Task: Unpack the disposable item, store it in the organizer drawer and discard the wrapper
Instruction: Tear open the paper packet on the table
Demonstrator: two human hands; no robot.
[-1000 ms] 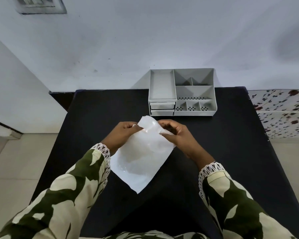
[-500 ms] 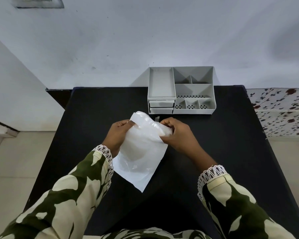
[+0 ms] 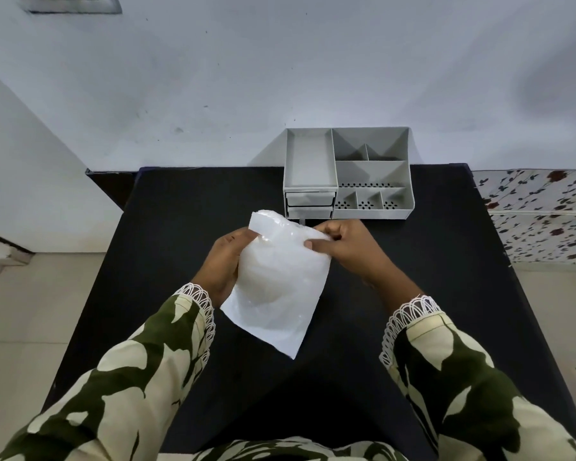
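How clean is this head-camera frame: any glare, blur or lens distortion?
Head view: wide-angle bending bows the black table's edges and the wall line; small glints on the white plastic wrapper held by the left hand and right hand; the grey organizer stays sharp; lighting is soft and even.

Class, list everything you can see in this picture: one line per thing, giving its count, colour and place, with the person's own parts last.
wrapper: one, translucent white, held above the table's middle, contents unclear.
organizer: one, grey, far edge of the table against the wall, two shut drawers at its front left.
table: one, black.
wall: pale grey-white, behind the table.
patterned surface: white with dark red and black marks, right of the table.
floor: beige tiles, left of the table.
left hand: grips the wrapper's left edge.
right hand: pinches the wrapper's top right.
sleeves: two, green and cream, white lace cuffs.
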